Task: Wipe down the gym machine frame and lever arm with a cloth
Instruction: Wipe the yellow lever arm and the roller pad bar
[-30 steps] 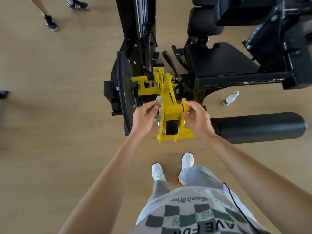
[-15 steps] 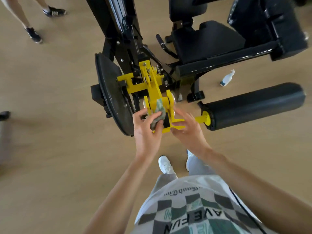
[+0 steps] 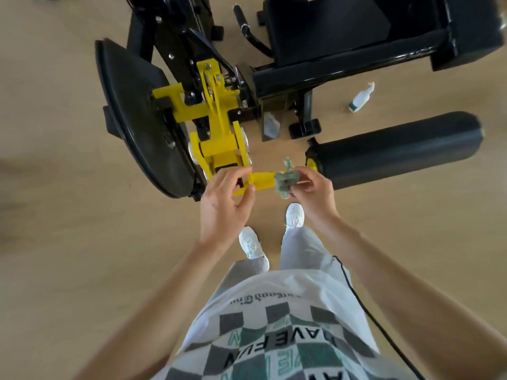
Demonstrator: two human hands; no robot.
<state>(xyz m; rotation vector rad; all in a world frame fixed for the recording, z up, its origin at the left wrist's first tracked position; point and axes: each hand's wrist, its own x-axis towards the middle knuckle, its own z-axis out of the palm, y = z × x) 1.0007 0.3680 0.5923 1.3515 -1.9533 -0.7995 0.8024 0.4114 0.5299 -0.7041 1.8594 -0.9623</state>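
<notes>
The only words that can be read stand on the person's shirt (image 3: 274, 325), in the lower middle of the frame. Large dark letters, upside-down for the camera, give "AVE FUN" over the checked pattern. Above them runs one line in gothic script, too small to read. The label on the spray bottle (image 3: 360, 98), at the upper right, is also too small.

A black disc (image 3: 142, 119) is blocking the way just left of the left hand (image 3: 223, 200), and the yellow lever arm (image 3: 219, 145) is crowding the space directly ahead of it. A padded roller (image 3: 395, 149) is standing close on the right of the right hand (image 3: 312, 193). Open floor (image 3: 82, 242) is lying behind and beneath both hands.
</notes>
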